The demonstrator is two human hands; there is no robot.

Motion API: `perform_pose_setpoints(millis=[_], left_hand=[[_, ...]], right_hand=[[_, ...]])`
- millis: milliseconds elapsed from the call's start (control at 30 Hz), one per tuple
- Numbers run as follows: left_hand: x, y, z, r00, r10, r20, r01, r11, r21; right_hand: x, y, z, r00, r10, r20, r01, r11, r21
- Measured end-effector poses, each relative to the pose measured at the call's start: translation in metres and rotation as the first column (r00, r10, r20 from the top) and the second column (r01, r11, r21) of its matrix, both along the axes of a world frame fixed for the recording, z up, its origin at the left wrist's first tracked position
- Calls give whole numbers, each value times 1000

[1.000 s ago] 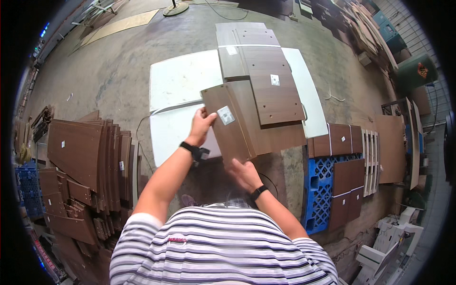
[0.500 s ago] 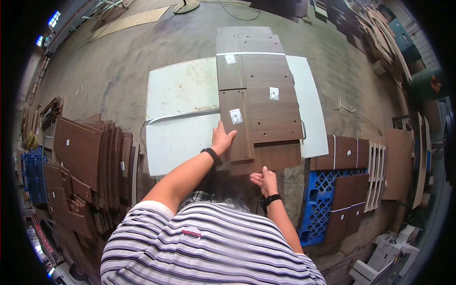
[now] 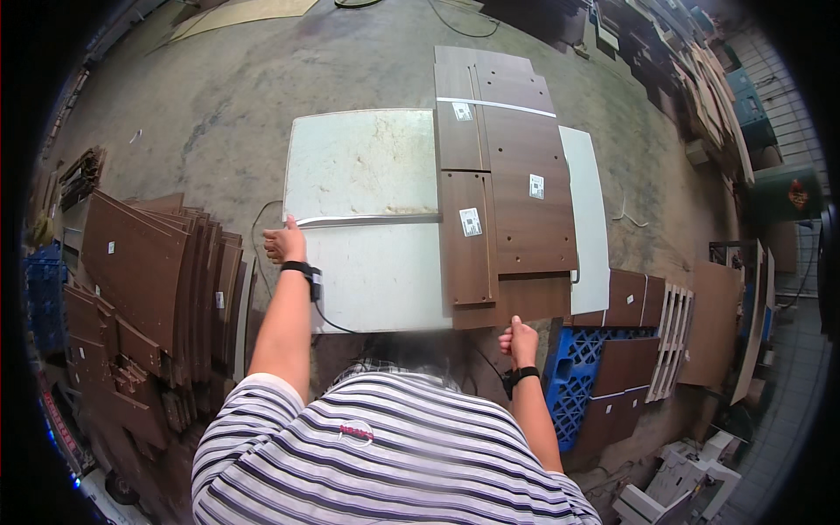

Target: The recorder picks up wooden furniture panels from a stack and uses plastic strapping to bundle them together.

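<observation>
A stack of brown wood-grain panels (image 3: 534, 219) with white labels lies on a white-topped table (image 3: 376, 289). A pale strap (image 3: 372, 219) runs from the table's left edge to the stack and passes out of sight there. My left hand (image 3: 286, 242) is at that edge, fingers curled and closed on the strap's end. My right hand (image 3: 520, 341) is closed at the near edge of the bottom panel; what its fingers hold, if anything, is hidden. A second white strap (image 3: 497, 106) crosses the stack's far part.
Brown boards (image 3: 140, 254) lean in a heap at left. To the right, a blue plastic pallet (image 3: 570, 385) bears strapped brown panels (image 3: 623, 376), beside a slatted wooden pallet (image 3: 672, 341). A grey-white machine (image 3: 678, 486) stands at lower right. A thin cable hangs from my left wrist.
My left hand has left the panel stack, moved left to the table's edge and closed on the strap. My right hand's fingers have curled shut near the bottom panel. The view has shifted.
</observation>
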State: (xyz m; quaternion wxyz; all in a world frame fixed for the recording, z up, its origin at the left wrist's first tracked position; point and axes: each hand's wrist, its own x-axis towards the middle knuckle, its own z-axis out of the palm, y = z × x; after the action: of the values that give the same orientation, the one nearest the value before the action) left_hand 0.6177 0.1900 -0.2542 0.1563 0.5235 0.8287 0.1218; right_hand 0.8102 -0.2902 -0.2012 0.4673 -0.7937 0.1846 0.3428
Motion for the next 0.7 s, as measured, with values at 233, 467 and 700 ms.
perform_pose_setpoints(millis=[233, 467, 700], left_hand=[[-65, 82, -56, 164, 382, 910, 189, 893, -409], [-83, 47, 20, 508, -860, -44, 860, 504, 79], [-56, -1, 150, 380, -336, 862, 706, 707, -35]], right_hand=[[20, 27, 39, 928, 34, 370, -8, 997, -70], [45, 77, 55, 929, 102, 356, -152, 982, 115], [50, 107, 98, 815, 382, 436, -503, 840, 204]])
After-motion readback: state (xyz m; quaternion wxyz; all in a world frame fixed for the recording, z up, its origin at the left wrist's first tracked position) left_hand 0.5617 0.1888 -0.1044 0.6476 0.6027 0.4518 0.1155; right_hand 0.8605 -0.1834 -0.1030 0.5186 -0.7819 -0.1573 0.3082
